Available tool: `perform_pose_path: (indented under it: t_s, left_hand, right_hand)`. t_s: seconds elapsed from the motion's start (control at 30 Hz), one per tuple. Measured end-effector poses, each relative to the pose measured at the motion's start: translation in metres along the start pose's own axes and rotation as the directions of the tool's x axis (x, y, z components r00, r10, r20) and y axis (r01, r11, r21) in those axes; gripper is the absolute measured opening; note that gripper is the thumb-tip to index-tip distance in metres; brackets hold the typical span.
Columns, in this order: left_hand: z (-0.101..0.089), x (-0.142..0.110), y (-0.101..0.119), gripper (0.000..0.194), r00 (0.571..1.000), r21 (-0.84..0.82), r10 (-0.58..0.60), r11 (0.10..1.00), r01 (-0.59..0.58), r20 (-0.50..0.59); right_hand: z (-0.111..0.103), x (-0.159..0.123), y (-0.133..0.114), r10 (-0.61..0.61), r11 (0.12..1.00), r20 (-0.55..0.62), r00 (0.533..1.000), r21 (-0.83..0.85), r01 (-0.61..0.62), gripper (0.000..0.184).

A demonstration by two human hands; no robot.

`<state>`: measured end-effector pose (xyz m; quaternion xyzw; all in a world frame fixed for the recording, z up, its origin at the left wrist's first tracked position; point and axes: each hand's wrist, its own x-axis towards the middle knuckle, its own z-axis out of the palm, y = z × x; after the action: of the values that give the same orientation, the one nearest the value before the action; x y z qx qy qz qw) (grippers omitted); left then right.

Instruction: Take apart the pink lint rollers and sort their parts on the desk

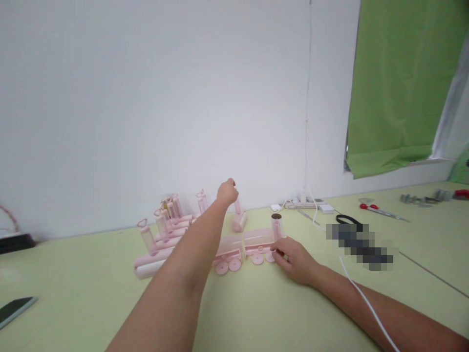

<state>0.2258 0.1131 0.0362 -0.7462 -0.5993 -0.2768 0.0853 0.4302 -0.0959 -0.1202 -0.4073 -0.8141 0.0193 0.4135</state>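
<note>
My left hand (227, 191) reaches to the back of the table, its fingers closed at the top of a small clear pink tube (237, 205). That tube stands over a short pink cylinder (239, 222). Near the middle, my right hand (296, 260) has its fingers curled on the right end of a pink wheeled frame (259, 249), partly covering a wheel. A clear cylinder with a dark round top (276, 226) stands upright just behind those fingers. Another pink wheeled frame (229, 256) sits to the left, partly hidden by my left forearm.
Several pink cylinders with upright tubes and heart-shaped loops (147, 239) stand at left. A power strip (304, 203), red-handled scissors (377, 211) and a black band (348, 221) lie at right. A white cable (361, 293) crosses my right forearm. A phone (16, 309) lies at far left.
</note>
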Motion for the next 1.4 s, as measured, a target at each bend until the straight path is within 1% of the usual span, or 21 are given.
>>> perform_pose_path:
  t_s: [0.1,0.2,0.27,0.33,0.4,0.47,0.5,0.53,0.6,0.7,0.77,0.83,0.9,0.97,1.03,1.1,1.17,1.23,1.27,1.33,1.4]
  left_hand:
    - [-0.012,-0.002,0.001,0.020,0.997,-0.059,-0.029,0.998,0.025,-0.070]
    - [-0.032,-0.002,0.004,0.013,0.990,-0.122,-0.014,0.992,-0.003,-0.140]
    - [-0.050,-0.004,0.009,0.010,0.983,-0.154,0.014,0.987,-0.043,-0.182]
    - [-0.069,-0.011,0.014,0.008,0.973,-0.204,0.047,0.974,-0.094,-0.225]
    - [-0.090,-0.028,0.020,0.009,0.958,-0.347,0.071,0.923,-0.168,-0.277]
    - [-0.111,-0.054,0.027,0.013,0.953,-0.585,0.048,0.780,-0.223,-0.298]
    - [-0.120,-0.071,0.030,0.016,0.955,-0.694,0.029,0.681,-0.235,-0.296]
    - [-0.129,-0.090,0.033,0.020,0.958,-0.779,-0.002,0.583,-0.231,-0.286]
    - [-0.144,-0.129,0.037,0.025,0.965,-0.870,-0.060,0.449,-0.201,-0.254]
    - [-0.157,-0.180,0.034,0.027,0.973,-0.927,-0.125,0.350,-0.138,-0.193]
    - [-0.156,-0.204,0.028,0.032,0.974,-0.949,-0.142,0.288,-0.128,-0.174]
    - [-0.149,-0.221,0.023,0.040,0.987,-0.961,-0.121,0.265,-0.073,-0.108]
    - [-0.136,-0.234,0.021,0.040,0.998,-0.961,-0.050,0.272,0.046,0.034]
    - [-0.121,-0.244,0.020,0.037,0.980,-0.944,0.046,0.279,0.175,0.195]
    - [-0.108,-0.251,0.018,0.034,0.955,-0.929,0.104,0.280,0.242,0.279]
    - [-0.100,-0.251,0.011,0.033,0.963,-0.934,0.048,0.262,0.244,0.265]
    - [-0.096,-0.247,-0.003,0.035,0.976,-0.956,-0.113,0.209,0.206,0.185]
    - [-0.095,-0.241,-0.021,0.039,0.953,-0.981,-0.280,0.124,0.152,0.112]
    - [-0.095,-0.238,-0.030,0.040,0.938,-0.987,-0.331,0.077,0.138,0.105]
    - [-0.094,-0.235,-0.046,0.043,0.909,-0.994,-0.405,0.005,0.113,0.101]
    - [-0.091,-0.237,-0.056,0.044,0.894,-0.992,-0.430,-0.046,0.114,0.123]
  right_hand:
    - [-0.001,-0.001,0.001,0.012,1.000,0.004,1.000,0.014,-0.012,0.015]
    - [-0.004,0.000,0.001,0.040,0.998,-0.011,0.999,0.043,-0.039,0.016]
    - [-0.005,0.002,-0.001,0.088,0.989,-0.035,0.996,0.120,-0.083,0.016]
    - [-0.006,0.004,-0.005,0.185,0.947,-0.055,0.981,0.275,-0.163,0.018]
    - [-0.006,0.008,-0.013,0.328,0.824,-0.037,0.944,0.499,-0.267,0.027]
    - [-0.007,0.012,-0.026,0.460,0.604,0.046,0.887,0.716,-0.350,0.043]
    - [-0.008,0.014,-0.035,0.499,0.476,0.106,0.860,0.796,-0.374,0.050]
    - [-0.009,0.016,-0.045,0.503,0.355,0.166,0.848,0.855,-0.377,0.056]
    - [-0.012,0.019,-0.066,0.425,0.187,0.231,0.875,0.924,-0.334,0.060]
    - [-0.017,0.018,-0.093,0.357,0.069,0.243,0.902,0.956,-0.285,0.051]
    - [-0.019,0.018,-0.105,0.366,0.047,0.245,0.898,0.959,-0.280,0.048]
    - [-0.020,0.021,-0.114,0.384,0.083,0.232,0.894,0.955,-0.283,0.049]
    - [-0.018,0.026,-0.122,0.389,0.150,0.196,0.900,0.951,-0.272,0.052]
    - [-0.014,0.032,-0.128,0.364,0.197,0.163,0.917,0.949,-0.247,0.056]
    - [-0.009,0.038,-0.131,0.332,0.221,0.144,0.932,0.949,-0.226,0.057]
    - [-0.008,0.042,-0.129,0.334,0.258,0.129,0.934,0.940,-0.223,0.057]
    - [-0.011,0.042,-0.121,0.369,0.338,0.108,0.923,0.910,-0.242,0.055]
    - [-0.019,0.040,-0.108,0.370,0.475,0.084,0.925,0.839,-0.266,0.053]
    - [-0.022,0.038,-0.101,0.338,0.586,0.067,0.939,0.766,-0.266,0.054]
    - [-0.025,0.032,-0.089,0.276,0.834,0.031,0.961,0.489,-0.256,0.060]
    - [-0.021,0.023,-0.081,0.181,0.954,0.069,0.981,0.230,-0.192,0.065]
